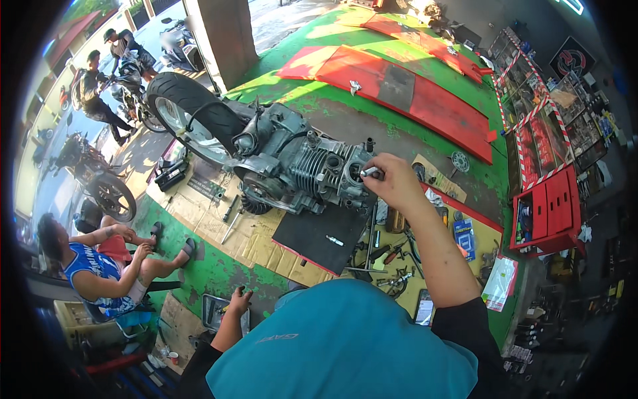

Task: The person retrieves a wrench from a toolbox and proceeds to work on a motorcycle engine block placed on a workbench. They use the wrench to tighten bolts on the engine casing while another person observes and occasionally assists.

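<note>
A motorcycle engine with a finned cylinder lies in front of me, attached to a rear wheel. My right hand reaches to its near right end and pinches a small silver cylindrical part above a round opening. Its exact kind is too small to make out. Low on the left, my left hand hangs near a metal tray; its fingers are dark-tipped and apart, with nothing visible between them. A small silver and white piece rests on a black mat.
Hand tools, a phone and a blue packet lie to the right on cardboard. A seated person is at left; two people stand by motorcycles farther off. Red ramps and a red tool cabinet stand beyond.
</note>
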`<state>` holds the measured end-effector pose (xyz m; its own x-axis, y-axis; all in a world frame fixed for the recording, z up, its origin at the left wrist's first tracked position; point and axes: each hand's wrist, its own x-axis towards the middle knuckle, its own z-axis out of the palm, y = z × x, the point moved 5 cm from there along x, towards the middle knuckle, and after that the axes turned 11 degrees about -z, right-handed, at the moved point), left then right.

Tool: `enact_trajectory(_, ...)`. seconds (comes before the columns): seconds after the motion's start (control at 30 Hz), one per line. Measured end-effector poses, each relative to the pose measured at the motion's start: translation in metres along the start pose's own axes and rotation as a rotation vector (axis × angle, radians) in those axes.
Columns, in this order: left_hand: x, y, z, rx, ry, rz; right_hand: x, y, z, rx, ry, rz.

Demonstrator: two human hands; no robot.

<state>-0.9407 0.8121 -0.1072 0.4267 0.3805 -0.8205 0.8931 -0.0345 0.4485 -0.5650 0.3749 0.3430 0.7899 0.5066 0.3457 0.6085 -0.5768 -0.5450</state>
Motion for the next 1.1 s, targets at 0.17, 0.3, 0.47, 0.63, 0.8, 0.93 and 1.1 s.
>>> enact_trajectory(0.17,-0.037,0.073,0.008,-0.076,-0.047,0.278,-0.001,-0.002,0.0,0.033,0.019,0.003)
enact_trajectory(0.3,-0.095,0.187,0.01,-0.158,-0.076,0.559,-0.001,-0.003,0.001,0.034,0.004,0.019)
enact_trajectory(0.47,-0.167,0.31,0.02,-0.206,-0.147,0.857,-0.002,-0.008,0.0,-0.038,0.004,0.015)
enact_trajectory(0.63,-0.22,0.375,0.033,-0.153,-0.183,1.047,0.001,-0.013,0.003,-0.116,0.04,0.032)
enact_trajectory(0.8,-0.266,0.425,0.051,-0.163,-0.293,1.225,0.008,-0.006,0.008,-0.099,-0.041,0.28)
enact_trajectory(0.93,-0.278,0.434,0.064,-0.217,-0.345,1.277,0.01,-0.021,0.003,-0.137,-0.072,0.29)
enact_trajectory(1.1,-0.279,0.424,0.074,-0.208,-0.369,1.244,0.004,-0.015,0.002,-0.137,-0.035,0.167)
